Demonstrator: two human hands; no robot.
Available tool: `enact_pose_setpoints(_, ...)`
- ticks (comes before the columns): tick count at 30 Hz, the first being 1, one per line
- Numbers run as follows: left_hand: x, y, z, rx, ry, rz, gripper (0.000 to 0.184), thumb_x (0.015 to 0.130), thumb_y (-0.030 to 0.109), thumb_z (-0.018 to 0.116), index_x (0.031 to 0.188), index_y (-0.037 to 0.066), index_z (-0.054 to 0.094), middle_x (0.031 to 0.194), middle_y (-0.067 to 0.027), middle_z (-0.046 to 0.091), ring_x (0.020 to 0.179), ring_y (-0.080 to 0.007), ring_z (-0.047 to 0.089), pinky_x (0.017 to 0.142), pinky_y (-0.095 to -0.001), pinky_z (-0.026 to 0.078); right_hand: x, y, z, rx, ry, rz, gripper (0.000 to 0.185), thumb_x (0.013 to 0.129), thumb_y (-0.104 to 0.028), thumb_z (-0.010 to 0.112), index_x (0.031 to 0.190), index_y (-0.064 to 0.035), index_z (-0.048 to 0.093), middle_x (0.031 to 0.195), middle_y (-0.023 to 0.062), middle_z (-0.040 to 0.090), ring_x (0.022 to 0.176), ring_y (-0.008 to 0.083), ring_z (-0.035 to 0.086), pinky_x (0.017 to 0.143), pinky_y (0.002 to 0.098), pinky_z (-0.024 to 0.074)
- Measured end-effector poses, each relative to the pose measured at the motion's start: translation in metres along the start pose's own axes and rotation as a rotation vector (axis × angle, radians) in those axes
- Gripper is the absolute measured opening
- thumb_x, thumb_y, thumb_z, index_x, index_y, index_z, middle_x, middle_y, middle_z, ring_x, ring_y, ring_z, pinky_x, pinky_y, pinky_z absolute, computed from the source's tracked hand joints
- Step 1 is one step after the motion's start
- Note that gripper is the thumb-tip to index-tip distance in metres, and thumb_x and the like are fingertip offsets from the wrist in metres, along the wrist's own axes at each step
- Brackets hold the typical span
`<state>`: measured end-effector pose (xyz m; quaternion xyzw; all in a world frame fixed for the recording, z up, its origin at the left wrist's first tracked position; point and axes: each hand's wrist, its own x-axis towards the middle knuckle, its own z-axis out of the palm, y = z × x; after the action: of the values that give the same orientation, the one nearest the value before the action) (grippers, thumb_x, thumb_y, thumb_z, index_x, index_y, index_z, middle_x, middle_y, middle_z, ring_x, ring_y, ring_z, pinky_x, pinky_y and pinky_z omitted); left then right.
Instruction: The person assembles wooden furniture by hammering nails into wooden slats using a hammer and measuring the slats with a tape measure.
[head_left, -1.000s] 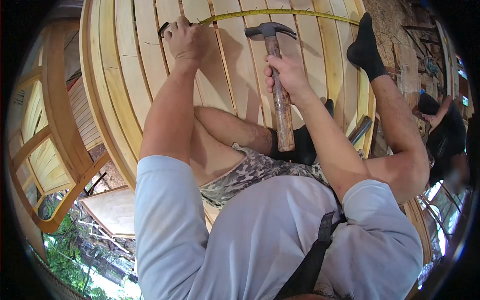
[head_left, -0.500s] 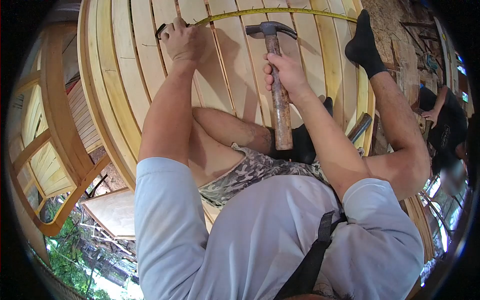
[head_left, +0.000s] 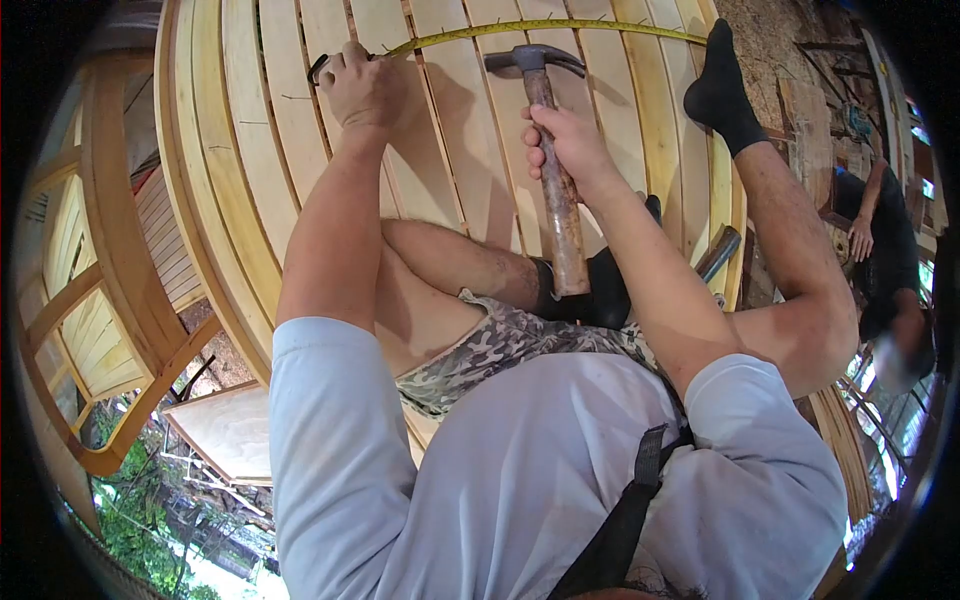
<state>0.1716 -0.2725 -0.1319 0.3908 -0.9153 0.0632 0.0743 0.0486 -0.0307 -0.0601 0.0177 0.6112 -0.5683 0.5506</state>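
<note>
My left hand [head_left: 364, 95] is closed around the dark case of a tape measure, most of which it hides. The yellow tape blade [head_left: 545, 25] runs out to the right across the wooden slats [head_left: 485, 150] and ends by my socked foot [head_left: 715, 90]. In my right hand [head_left: 572, 150] is a claw hammer [head_left: 566, 245], gripped partway up its worn brown handle. Its dark head lies just below the tape, over the slats. Thin nails [head_left: 297, 97] stick out of the slats at several places.
Another tool with a dark handle [head_left: 718, 252] lies by my bent leg. To the left stands a curved wooden frame [head_left: 125, 220] with slatted panels. A pale board [head_left: 225, 430] sits below it. At the far right is another person [head_left: 885, 250] among scrap wood.
The view has shifted slightly, and both my hands keep their holds on the tape measure and the hammer. At the right, the other person's arm and hand have moved lower in the view.
</note>
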Motion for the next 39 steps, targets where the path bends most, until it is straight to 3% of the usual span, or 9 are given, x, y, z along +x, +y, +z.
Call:
enact_pose_setpoints(3, -0.001, -0.003, 0.006, -0.030, 0.073, 0.050, 0.025, 0.087, 0.033, 0.060, 0.088, 0.014, 0.076, 0.105, -0.0054, 0.059, 0.105, -0.0296, 0.057, 0.089, -0.0493, 0.039, 0.006, 0.002, 0.007, 0.014, 0.012, 0.008, 0.027, 0.100, -0.026, 0.053, 0.115, -0.0034, 0.053, 0.075, 0.0017, 0.055, 0.055, 0.0105, 0.054, 0.048, 0.0289, 0.0491)
enact_pose_setpoints(14, 0.000, 0.000, 0.001, -0.025, 0.063, 0.025, 0.019, 0.082, 0.023, 0.060, 0.087, 0.012, 0.075, 0.108, -0.0052, 0.058, 0.108, -0.0293, 0.055, 0.092, -0.0482, 0.038, 0.007, -0.006, 0.005, 0.008, -0.006, 0.007, 0.026, 0.100, -0.025, 0.054, 0.114, -0.0038, 0.052, 0.075, 0.0015, 0.055, 0.055, 0.0100, 0.053, 0.048, 0.0292, 0.0485)
enact_pose_setpoints(28, 0.001, -0.005, 0.009, -0.061, 0.068, 0.013, 0.016, 0.079, 0.023, 0.061, 0.081, 0.014, 0.074, 0.108, -0.0054, 0.060, 0.106, -0.0286, 0.055, 0.093, -0.0487, 0.038, 0.010, -0.010, 0.000, -0.037, -0.044, 0.038, 0.026, 0.099, -0.025, 0.053, 0.114, -0.0039, 0.052, 0.075, 0.0006, 0.054, 0.055, 0.0099, 0.053, 0.048, 0.0290, 0.0490)
enact_pose_setpoints(37, 0.000, -0.004, 0.007, -0.009, 0.056, 0.029, 0.017, 0.082, 0.023, 0.061, 0.086, 0.013, 0.074, 0.108, -0.0051, 0.059, 0.107, -0.0286, 0.056, 0.092, -0.0489, 0.037, 0.007, 0.017, -0.013, 0.099, -0.093, 0.037, 0.026, 0.099, -0.026, 0.056, 0.113, -0.0057, 0.053, 0.077, 0.0006, 0.057, 0.060, 0.0116, 0.057, 0.052, 0.0297, 0.0510)
enact_pose_setpoints(39, -0.001, 0.000, -0.002, -0.025, 0.044, 0.026, 0.017, 0.083, 0.023, 0.061, 0.087, 0.013, 0.074, 0.108, -0.0053, 0.059, 0.108, -0.0291, 0.056, 0.092, -0.0488, 0.037, -0.007, 0.027, -0.017, 0.249, -0.137, 0.175, 0.022, 0.098, -0.025, 0.057, 0.112, -0.0077, 0.054, 0.077, 0.0008, 0.058, 0.061, 0.0126, 0.058, 0.053, 0.0302, 0.0503)
